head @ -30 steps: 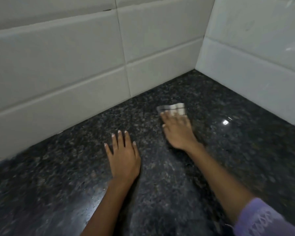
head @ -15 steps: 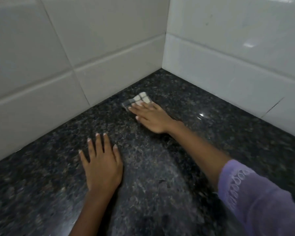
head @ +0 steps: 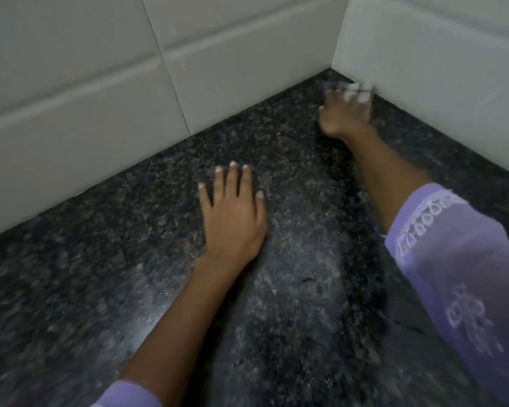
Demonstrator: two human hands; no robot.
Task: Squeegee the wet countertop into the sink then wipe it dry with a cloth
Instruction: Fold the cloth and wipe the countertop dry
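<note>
A dark speckled granite countertop (head: 291, 289) fills the view. My right hand (head: 343, 117) presses a small pale checked cloth (head: 357, 94) onto the stone close to the far corner, right beside the right wall; hand and cloth are motion-blurred. Only the cloth's far edge shows past the fingertips. My left hand (head: 232, 218) lies flat on the counter nearer to me, palm down, fingers slightly spread, holding nothing. No sink or squeegee is in view.
White tiled walls meet in a corner (head: 334, 66) at the back right. The left wall (head: 100, 113) runs diagonally along the counter's far edge; the right wall (head: 438, 83) borders it on the right. Lilac sleeves (head: 459, 259) cover both forearms.
My right hand has slid the cloth away from me and to the right, into the corner by the right wall. The left hand has stayed planted flat on the counter.
</note>
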